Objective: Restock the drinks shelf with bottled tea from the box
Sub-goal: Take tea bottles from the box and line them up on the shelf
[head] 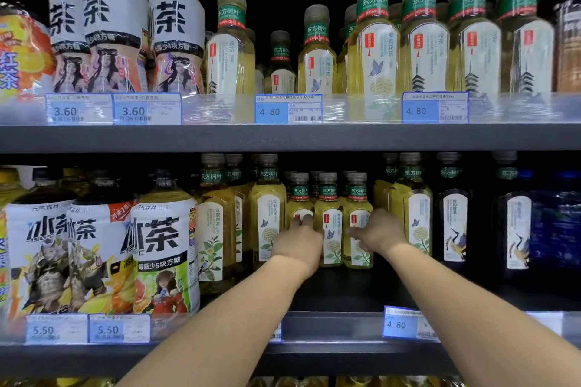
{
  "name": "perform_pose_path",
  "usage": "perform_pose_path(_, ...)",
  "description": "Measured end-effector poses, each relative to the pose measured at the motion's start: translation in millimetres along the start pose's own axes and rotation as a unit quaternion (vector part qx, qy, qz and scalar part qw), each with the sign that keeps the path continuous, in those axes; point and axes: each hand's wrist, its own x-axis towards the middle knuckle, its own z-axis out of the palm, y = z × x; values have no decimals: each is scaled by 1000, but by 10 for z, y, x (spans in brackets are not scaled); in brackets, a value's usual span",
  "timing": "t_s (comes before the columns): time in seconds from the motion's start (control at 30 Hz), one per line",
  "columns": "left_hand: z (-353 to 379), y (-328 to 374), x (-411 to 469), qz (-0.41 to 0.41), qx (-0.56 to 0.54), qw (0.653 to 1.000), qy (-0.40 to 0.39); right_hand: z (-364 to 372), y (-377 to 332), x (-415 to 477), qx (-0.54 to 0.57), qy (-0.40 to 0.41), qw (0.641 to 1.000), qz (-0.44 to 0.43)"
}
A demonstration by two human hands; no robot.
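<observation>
Three small yellow tea bottles with grey caps and green neck bands stand side by side deep on the lower shelf [330,324]. My left hand [298,242] grips the left small bottle [299,198] around its body. My right hand [379,234] holds the right small bottle [356,198], fingers curled round its label. The middle small bottle [328,207] stands between my hands, untouched. More small bottles stand in rows behind them. The box is out of view.
Taller tea bottles [267,207] flank the small ones, with dark bottles [452,214] to the right. Large iced tea bottles [163,248] fill the lower left. The upper shelf [283,137] carries more bottles behind price tags [287,108]. Bare shelf lies in front of the small bottles.
</observation>
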Motion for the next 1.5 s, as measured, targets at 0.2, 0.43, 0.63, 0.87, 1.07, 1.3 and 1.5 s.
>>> perform_pose_path(0.2, -45, -29, -23, -4, 8, 1000, -25, -29, -34, -58, -39, -13, 999, -14)
perform_pose_path(0.43, -497, 18, -461, 5, 1, 1000, -21, -446, -220, -675, -149, -28, 988, -40)
perform_pose_path(0.63, -987, 219, -1243, 25, -8, 999, 29, -751, -257, -1679, -215, 56, 961, -165)
perform_pose_path(0.87, -1095, 507, -2381, 43, -57, 994, 85, -789, -4, -3082, -247, 62, 937, -240)
perform_pose_path(1.07, -247, 831, -3464, 63, -77, 995, -13, -51, 815, -3964, -233, 2, 951, -203)
perform_pose_path(1.3, 1139, 1246, -4446, 43, -119, 981, -147, 1135, 1873, -4860, -240, -134, 951, -140)
perform_pose_path(1.5, 2110, 1469, -4937, 35, -101, 951, -290, 1873, 2417, -5290, -258, -264, 927, -63)
